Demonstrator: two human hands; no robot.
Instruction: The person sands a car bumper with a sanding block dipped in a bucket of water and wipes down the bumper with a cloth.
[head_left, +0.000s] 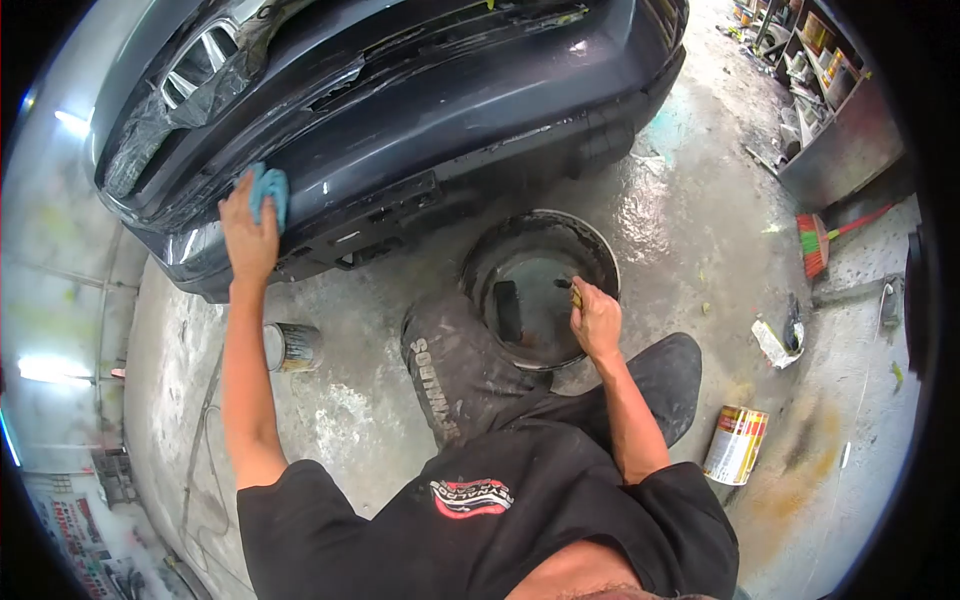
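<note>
Pressing a blue cloth (272, 190) against the black bumper (450, 120), pale streaks showing, the left hand (250, 232) is gripping firmly while the right hand (598, 318) is clutching a small brush (576, 295).

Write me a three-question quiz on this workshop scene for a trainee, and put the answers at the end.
1. What is the left hand holding against the car bumper?
2. Fill in the blank: the right hand holds a small tool over the round black ____ on the floor.
3. True or false: the right hand wears a glove.

Key: 1. a blue cloth; 2. tub; 3. false.
</note>
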